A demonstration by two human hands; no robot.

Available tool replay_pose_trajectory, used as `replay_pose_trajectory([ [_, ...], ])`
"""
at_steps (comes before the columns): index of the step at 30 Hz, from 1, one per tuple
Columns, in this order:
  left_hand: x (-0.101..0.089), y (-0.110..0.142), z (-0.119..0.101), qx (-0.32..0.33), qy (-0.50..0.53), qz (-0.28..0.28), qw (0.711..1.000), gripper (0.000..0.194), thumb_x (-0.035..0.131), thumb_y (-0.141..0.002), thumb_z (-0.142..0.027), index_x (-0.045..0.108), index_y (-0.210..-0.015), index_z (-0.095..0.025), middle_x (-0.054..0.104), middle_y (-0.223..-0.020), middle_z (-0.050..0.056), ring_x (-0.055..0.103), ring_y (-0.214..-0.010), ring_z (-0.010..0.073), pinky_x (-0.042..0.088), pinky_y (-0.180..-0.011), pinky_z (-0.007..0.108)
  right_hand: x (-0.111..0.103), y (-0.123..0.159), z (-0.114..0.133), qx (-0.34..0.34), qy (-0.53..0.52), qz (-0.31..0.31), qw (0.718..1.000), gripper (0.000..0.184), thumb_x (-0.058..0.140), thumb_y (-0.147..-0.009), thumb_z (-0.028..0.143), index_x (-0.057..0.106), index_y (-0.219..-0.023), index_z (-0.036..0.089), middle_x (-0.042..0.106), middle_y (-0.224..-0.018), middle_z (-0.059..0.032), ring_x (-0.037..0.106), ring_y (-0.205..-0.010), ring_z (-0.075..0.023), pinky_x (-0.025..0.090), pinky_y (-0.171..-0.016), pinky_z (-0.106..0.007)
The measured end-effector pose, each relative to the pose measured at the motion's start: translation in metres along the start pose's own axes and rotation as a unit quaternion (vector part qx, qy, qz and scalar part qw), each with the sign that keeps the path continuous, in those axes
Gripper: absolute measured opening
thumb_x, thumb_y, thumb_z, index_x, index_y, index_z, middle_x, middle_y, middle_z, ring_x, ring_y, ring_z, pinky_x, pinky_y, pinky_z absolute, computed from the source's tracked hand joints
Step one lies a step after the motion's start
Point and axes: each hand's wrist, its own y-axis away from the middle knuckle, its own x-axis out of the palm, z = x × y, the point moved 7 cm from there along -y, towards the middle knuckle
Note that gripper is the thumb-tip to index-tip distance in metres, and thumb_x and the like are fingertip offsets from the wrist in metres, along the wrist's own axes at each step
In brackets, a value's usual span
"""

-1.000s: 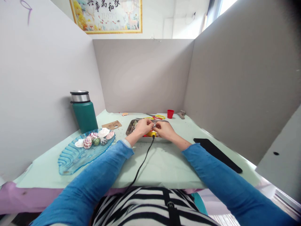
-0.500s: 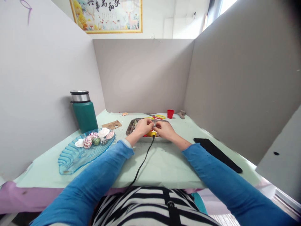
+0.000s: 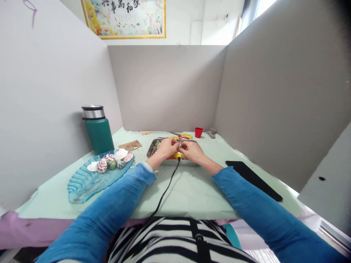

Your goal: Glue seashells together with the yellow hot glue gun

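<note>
My left hand [image 3: 166, 147] and my right hand [image 3: 191, 150] meet over a metal tray [image 3: 151, 147] at the middle of the table. Both are closed in a pinch around a small pale thing [image 3: 180, 145] between their fingertips, too small to name. Under the hands sits a yellow tool [image 3: 176, 156] with a black cord [image 3: 164, 191] running back toward my body. The tray holds several small dark and pale pieces, mostly hidden by my hands.
A blue glass dish [image 3: 90, 179] with several painted shells [image 3: 109, 161] lies front left, a green flask [image 3: 97, 129] behind it. Yellow scissors [image 3: 184, 136], a red cup [image 3: 199, 132], a brown card [image 3: 131, 145] and a black strip [image 3: 253, 179] lie around. Grey partitions wall three sides.
</note>
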Motion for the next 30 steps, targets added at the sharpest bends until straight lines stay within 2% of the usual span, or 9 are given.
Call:
replay_pose_trajectory([
  [10,0.0007,-0.0009,0.0017,-0.003,-0.007,0.005,1.0,0.012,0.057,-0.081,-0.027,0.066,-0.078,-0.019,0.071,-0.082,0.004,0.064,-0.079,0.0165,0.047,-0.075,0.026,-0.0012,0.0005,0.0034,-0.005,-0.006,0.0,1.0,0.021,0.056,-0.078,0.032,0.058,-0.063,0.018,0.066,-0.065,-0.0035,0.056,-0.062,-0.0144,0.033,-0.054,-0.023],
  [30,0.0006,-0.0001,0.0007,0.003,-0.002,0.007,1.0,0.012,0.056,-0.08,-0.025,0.065,-0.078,-0.018,0.07,-0.081,0.004,0.062,-0.077,0.0161,0.046,-0.074,0.026,0.0009,-0.0001,0.0017,-0.007,0.006,0.01,1.0,0.019,0.056,-0.08,0.031,0.061,-0.068,0.018,0.067,-0.067,-0.0045,0.057,-0.063,-0.015,0.036,-0.057,-0.023],
])
